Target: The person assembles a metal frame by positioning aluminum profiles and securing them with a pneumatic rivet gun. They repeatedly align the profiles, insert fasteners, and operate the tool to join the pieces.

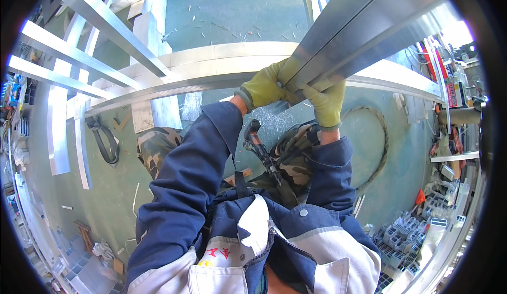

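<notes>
Both my hands wear yellow-green work gloves. My left hand (264, 86) wraps round the near end of a long silvery metal profile (351, 32), on its left side. My right hand (326, 103) grips the same end from the right and below. The profile slants up and away to the upper right, with a dark seam along its face; I cannot tell whether it is one piece or two side by side. Under the profile runs a horizontal metal beam (216, 62). A dark tool with a reddish part (259, 141) stands out between my legs, below my hands.
Several metal bars (113, 27) jut from the beam at the upper left. A looped hose or rope (384, 146) lies on the green floor at right. A black strap (105, 141) lies at left. Stacked cut profiles (404, 241) fill the lower right. Scraps litter the floor.
</notes>
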The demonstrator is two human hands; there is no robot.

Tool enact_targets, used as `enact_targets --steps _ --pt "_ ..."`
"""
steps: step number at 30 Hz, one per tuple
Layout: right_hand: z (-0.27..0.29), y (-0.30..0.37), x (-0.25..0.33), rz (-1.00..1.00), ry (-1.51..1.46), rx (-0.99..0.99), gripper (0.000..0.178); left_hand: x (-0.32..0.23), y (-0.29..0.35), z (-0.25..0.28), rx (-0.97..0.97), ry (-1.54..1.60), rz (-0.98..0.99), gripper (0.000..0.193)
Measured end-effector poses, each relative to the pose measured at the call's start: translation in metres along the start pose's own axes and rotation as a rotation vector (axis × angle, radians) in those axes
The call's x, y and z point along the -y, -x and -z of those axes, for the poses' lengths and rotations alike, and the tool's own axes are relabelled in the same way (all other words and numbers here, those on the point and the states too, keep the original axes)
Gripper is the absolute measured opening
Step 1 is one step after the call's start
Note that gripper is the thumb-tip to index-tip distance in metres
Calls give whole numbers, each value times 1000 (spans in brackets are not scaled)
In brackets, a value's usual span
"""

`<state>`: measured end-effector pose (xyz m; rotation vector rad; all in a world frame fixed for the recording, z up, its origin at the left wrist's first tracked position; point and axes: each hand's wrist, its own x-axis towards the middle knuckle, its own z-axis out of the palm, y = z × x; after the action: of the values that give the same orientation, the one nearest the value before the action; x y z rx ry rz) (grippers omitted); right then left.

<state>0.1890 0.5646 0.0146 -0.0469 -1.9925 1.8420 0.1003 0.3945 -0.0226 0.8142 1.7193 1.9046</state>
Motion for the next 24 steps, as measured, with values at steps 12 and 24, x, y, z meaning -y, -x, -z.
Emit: enact_targets --steps 12,24 --pt "-4 11 -10 -26 62 59 56 36 11 3 74 43 126 49" --pt "-3 14 -23 -250 102 246 54 51 10 -1 91 -12 -63 110"
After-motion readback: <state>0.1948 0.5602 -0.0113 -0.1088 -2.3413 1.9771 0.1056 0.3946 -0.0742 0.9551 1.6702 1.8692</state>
